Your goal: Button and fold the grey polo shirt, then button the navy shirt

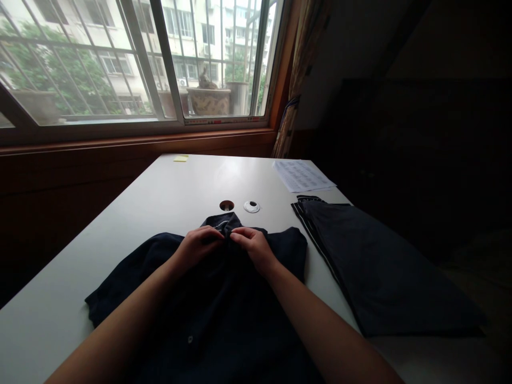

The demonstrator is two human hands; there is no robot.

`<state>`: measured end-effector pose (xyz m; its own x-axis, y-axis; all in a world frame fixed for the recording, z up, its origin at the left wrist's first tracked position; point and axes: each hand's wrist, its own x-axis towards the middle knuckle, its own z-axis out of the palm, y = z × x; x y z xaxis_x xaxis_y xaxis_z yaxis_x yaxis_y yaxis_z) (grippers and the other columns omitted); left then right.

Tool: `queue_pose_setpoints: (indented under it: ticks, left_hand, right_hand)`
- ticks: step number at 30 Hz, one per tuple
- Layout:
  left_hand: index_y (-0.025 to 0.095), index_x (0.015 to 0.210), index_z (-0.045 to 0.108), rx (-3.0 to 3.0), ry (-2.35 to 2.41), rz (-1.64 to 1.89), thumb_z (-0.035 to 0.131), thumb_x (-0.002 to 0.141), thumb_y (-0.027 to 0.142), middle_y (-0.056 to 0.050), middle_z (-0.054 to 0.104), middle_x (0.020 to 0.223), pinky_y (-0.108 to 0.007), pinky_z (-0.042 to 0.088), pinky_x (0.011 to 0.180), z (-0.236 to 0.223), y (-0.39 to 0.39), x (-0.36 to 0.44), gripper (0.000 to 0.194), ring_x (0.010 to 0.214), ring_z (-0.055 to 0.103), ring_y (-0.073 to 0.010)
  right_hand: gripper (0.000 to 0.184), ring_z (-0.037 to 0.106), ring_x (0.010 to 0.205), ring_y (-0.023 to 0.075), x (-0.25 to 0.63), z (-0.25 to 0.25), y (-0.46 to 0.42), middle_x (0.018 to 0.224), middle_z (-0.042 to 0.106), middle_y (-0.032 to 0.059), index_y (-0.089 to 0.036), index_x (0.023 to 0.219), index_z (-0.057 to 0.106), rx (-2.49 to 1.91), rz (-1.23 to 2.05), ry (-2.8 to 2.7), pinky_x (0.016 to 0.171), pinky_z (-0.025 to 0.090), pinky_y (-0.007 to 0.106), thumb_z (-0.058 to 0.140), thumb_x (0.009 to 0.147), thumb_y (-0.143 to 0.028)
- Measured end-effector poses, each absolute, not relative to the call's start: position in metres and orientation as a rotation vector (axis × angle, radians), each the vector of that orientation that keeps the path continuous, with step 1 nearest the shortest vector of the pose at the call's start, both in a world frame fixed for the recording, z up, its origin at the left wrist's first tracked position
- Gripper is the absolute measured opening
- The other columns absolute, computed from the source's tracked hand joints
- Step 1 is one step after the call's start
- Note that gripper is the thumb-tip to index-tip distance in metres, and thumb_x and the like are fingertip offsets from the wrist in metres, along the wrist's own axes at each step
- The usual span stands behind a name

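A dark navy shirt (224, 314) lies spread on the white table, its collar (218, 220) toward the far side and its short sleeves out to both sides. At the front just below the collar, my left hand (199, 242) pinches the cloth. My right hand (252, 245) grips the other side of the same spot, thumb and forefinger closed. The fingertips of both hands nearly meet there; whether a button is between them is too dark to tell. Lower on the shirt front a small pale button (190, 339) shows.
Folded dark trousers (380, 261) lie along the table's right side. Printed sheets (304, 176) rest at the far right corner, and yellow sticky notes (181, 158) at the far left. Beyond the shirt, the table (160, 197) has a round cable hole (226, 205) beside a white cap (252, 206).
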<state>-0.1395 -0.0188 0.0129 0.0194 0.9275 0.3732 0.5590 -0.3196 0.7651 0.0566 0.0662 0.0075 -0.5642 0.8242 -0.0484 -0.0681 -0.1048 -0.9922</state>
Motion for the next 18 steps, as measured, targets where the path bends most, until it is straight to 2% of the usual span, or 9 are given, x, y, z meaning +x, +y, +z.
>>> queue_pose_setpoints:
  ticks: [9, 18]
  left_hand:
    - [0.021, 0.098, 0.071, 1.858, 1.485, 1.278, 0.068, 0.089, 0.032, -0.007, 0.071, 0.098, -0.033, 0.056, 0.083, 0.0113, -0.0182, -0.1397, 0.015, 0.091, 0.068, -0.0204]
    - [0.021, 0.098, 0.07, 1.899, 1.459, 1.295, 0.068, 0.09, 0.032, -0.006, 0.07, 0.099, -0.032, 0.055, 0.084, 0.0059, -0.0169, -0.14, 0.013, 0.091, 0.067, -0.0193]
  right_hand:
    - [0.033, 0.067, 0.082, 0.0199, 0.0569, 0.0055, 0.0691, 0.088, 0.075, 0.0042, -0.017, 0.095, 0.077, -0.829, 1.743, -1.598, 0.08, 0.05, 0.032, 0.076, 0.074, -0.043]
    - [0.022, 0.066, 0.094, 0.0216, 0.0547, 0.01, 0.0681, 0.093, 0.074, 0.0043, -0.019, 0.091, 0.076, -0.792, 1.563, -1.787, 0.09, 0.048, 0.034, 0.07, 0.08, -0.037]
